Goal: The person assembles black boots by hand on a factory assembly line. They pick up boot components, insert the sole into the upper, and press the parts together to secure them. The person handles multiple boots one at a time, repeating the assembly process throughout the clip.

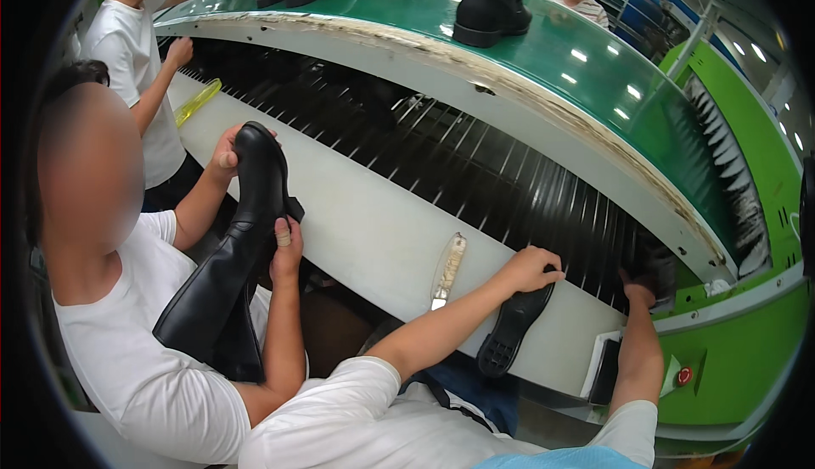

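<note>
My left hand (535, 269) is closed over the upper end of a black shoe sole (516, 325), which lies across the white ledge. The sole's treaded heel end sticks out past the ledge's near edge. Further right, my right hand (638, 289) reaches to the dark rack of metal rods (543, 185). Shadow covers its fingers, so I cannot tell if they hold anything. A knife-like tool (448, 269) with a pale, worn handle lies on the white ledge (365, 214), left of my left hand.
At my left, a co-worker holds a tall black boot (255, 206) in both hands. Another person stands beyond, near a yellow strip (198, 101). Black boots (492, 2) stand on the raised green belt (577, 61). A green machine (730, 359) with a red button (683, 376) is at right.
</note>
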Demonstrator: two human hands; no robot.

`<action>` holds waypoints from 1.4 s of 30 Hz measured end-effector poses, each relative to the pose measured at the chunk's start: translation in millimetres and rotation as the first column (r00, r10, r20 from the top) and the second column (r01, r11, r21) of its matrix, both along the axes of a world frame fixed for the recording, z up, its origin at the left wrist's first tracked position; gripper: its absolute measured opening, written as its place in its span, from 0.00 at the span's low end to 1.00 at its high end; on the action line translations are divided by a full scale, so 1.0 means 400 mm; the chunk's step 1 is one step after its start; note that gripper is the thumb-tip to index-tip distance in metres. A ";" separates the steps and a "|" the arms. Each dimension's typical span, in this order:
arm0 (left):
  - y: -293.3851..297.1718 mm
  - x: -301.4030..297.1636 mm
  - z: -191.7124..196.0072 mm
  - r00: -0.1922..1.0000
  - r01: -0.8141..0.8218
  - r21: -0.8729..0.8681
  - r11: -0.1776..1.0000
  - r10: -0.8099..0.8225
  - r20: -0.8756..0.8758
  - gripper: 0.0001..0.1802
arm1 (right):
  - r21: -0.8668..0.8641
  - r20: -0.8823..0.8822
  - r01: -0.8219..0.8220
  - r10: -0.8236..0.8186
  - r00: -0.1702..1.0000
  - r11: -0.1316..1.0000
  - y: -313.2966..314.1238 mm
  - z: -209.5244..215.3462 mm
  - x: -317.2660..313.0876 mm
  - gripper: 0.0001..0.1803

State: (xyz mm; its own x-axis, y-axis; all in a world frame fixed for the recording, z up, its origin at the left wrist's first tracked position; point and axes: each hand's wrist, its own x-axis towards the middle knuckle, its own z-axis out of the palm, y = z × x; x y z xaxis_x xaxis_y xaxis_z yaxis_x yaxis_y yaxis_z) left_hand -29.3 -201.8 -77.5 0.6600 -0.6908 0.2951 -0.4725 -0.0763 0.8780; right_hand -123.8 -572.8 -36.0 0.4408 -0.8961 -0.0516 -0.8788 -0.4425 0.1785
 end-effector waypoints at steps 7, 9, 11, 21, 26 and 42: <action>0.038 0.012 0.043 0.999 -0.043 0.203 0.978 0.038 0.029 0.14 | 0.028 -0.155 -0.052 0.056 0.986 0.998 -0.077 -0.018 0.020 0.52; 0.046 0.017 0.045 0.998 -0.053 0.241 0.969 0.046 0.036 0.14 | -0.013 -0.105 -0.093 0.091 0.990 0.996 -0.070 -0.029 0.017 0.50; 0.053 0.022 0.051 0.999 -0.043 0.274 0.961 0.038 0.025 0.14 | 0.023 -0.192 -0.136 0.138 0.972 0.990 -0.065 -0.042 0.023 0.48; 0.046 0.021 0.038 0.943 -0.239 0.276 0.931 0.155 0.294 0.12 | 0.070 -0.006 -0.383 0.384 0.923 0.921 -0.237 -0.116 0.155 0.38; 0.057 0.038 0.022 0.940 -0.245 0.244 0.938 0.169 0.297 0.11 | 0.067 -0.148 -0.231 0.239 0.960 0.971 -0.023 -0.014 0.126 0.49; 0.034 0.027 0.046 0.978 -0.157 0.223 0.962 0.120 0.171 0.13 | 0.055 -0.218 -0.237 0.244 0.945 0.970 -0.113 -0.049 0.043 0.44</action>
